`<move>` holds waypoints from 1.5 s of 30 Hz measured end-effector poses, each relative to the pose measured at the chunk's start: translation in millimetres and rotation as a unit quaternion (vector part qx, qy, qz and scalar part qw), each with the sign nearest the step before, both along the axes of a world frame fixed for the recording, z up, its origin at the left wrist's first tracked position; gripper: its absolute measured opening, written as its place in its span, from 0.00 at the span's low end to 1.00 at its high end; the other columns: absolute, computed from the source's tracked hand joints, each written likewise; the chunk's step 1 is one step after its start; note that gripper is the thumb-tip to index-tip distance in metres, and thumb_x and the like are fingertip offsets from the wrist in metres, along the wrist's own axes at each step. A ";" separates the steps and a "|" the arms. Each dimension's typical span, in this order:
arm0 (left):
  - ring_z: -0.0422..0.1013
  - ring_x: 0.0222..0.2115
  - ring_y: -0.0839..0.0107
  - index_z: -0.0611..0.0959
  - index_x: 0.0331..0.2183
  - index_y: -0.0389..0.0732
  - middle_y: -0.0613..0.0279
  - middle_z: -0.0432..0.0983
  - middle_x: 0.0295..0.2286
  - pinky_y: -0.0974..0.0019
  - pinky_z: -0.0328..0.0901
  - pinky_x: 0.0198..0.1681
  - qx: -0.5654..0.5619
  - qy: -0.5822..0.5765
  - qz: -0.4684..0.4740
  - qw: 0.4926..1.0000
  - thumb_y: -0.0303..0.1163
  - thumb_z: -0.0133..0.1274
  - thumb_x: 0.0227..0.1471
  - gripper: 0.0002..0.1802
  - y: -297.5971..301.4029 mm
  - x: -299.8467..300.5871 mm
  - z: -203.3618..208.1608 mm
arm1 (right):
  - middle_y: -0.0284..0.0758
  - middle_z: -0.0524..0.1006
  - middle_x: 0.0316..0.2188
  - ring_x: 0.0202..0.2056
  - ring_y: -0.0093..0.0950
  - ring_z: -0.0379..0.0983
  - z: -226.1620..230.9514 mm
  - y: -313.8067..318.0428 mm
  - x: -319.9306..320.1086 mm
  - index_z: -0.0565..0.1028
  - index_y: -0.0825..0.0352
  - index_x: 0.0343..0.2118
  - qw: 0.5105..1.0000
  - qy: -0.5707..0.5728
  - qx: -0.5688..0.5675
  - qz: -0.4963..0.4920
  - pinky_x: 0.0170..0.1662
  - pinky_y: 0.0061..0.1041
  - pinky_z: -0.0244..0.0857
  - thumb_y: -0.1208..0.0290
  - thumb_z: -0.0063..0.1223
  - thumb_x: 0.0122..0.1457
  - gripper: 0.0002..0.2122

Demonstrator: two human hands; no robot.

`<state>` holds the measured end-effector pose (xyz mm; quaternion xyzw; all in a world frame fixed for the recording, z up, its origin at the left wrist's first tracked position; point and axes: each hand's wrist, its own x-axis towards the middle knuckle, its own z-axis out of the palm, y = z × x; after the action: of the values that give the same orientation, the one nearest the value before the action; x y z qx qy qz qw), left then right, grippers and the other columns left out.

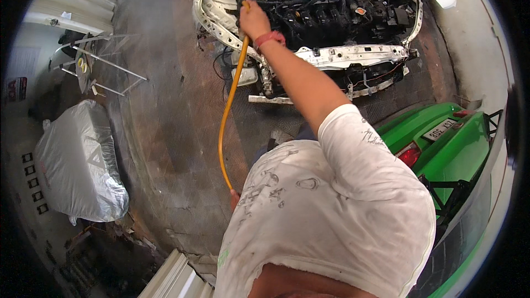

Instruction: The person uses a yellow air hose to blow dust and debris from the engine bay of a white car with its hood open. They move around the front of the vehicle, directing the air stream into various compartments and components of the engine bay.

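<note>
My right arm reaches ahead over the front corner of a stripped white car body. My right hand [255,21], with a red band at the wrist, is closed around the upper end of a yellow hose [227,113]. A dark part [241,8] shows beside its fingers; I cannot make out its kind. From there the hose hangs in a curve over the floor, back towards my left side. My left hand [234,198] is closed on its lower stretch, mostly hidden by my white shirt. Just right of my right hand lies the exposed black engine [314,14].
A white front crossmember [353,55] spans the engine bay. Hanging wires and a white reservoir [244,76] are below its left corner. A green car [441,138] stands at right. On the left are a metal stand [105,63] and a silver-covered vehicle [83,160].
</note>
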<state>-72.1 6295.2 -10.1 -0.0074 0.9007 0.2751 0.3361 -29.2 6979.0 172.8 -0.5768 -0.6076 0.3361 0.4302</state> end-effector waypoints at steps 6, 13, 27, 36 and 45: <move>0.53 0.21 0.71 0.70 0.21 0.41 0.68 0.58 0.17 0.59 0.48 0.23 0.042 0.010 0.004 0.999 0.63 0.41 0.67 0.36 12.1 -9.3 -8.3 | 0.53 0.78 0.50 0.52 0.50 0.76 -8.4 43.4 31.8 0.75 0.65 0.56 0.999 0.040 0.001 0.005 0.56 0.42 0.69 0.60 0.47 0.65 0.21; 0.53 0.20 0.67 0.71 0.23 0.33 0.62 0.58 0.17 0.57 0.50 0.24 0.048 0.101 0.019 0.994 0.58 0.44 0.68 0.36 -22.2 -24.9 -19.5 | 0.52 0.78 0.52 0.54 0.50 0.75 -66.9 0.2 40.8 0.74 0.64 0.58 0.993 0.020 -0.116 0.013 0.57 0.42 0.68 0.59 0.46 0.65 0.22; 0.53 0.20 0.66 0.71 0.24 0.32 0.61 0.58 0.17 0.56 0.51 0.24 -0.060 0.046 0.019 0.997 0.58 0.43 0.68 0.36 -4.4 -4.8 36.0 | 0.55 0.80 0.43 0.44 0.55 0.78 -87.4 -27.1 24.7 0.68 0.65 0.60 0.986 0.024 -0.162 -0.044 0.50 0.50 0.71 0.62 0.45 0.65 0.22; 0.53 0.20 0.65 0.72 0.24 0.32 0.59 0.59 0.17 0.56 0.51 0.24 -0.121 0.034 0.016 0.992 0.57 0.43 0.68 0.36 49.6 28.6 76.7 | 0.57 0.80 0.41 0.44 0.54 0.78 -48.8 33.5 -67.0 0.66 0.65 0.62 0.953 0.115 -0.278 -0.036 0.50 0.49 0.70 0.63 0.45 0.66 0.23; 0.53 0.20 0.65 0.72 0.24 0.31 0.58 0.59 0.17 0.55 0.52 0.24 -0.151 0.015 0.036 0.988 0.56 0.43 0.68 0.35 84.5 62.8 105.1 | 0.55 0.81 0.34 0.39 0.55 0.78 -65.4 44.7 -94.7 0.63 0.60 0.65 0.941 0.054 -0.330 -0.050 0.46 0.53 0.70 0.63 0.43 0.66 0.24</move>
<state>-9.3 6379.7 95.0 -0.0860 0.9361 0.1482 0.3071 -123.9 7023.7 107.3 -0.6971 -0.4088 0.5264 0.2642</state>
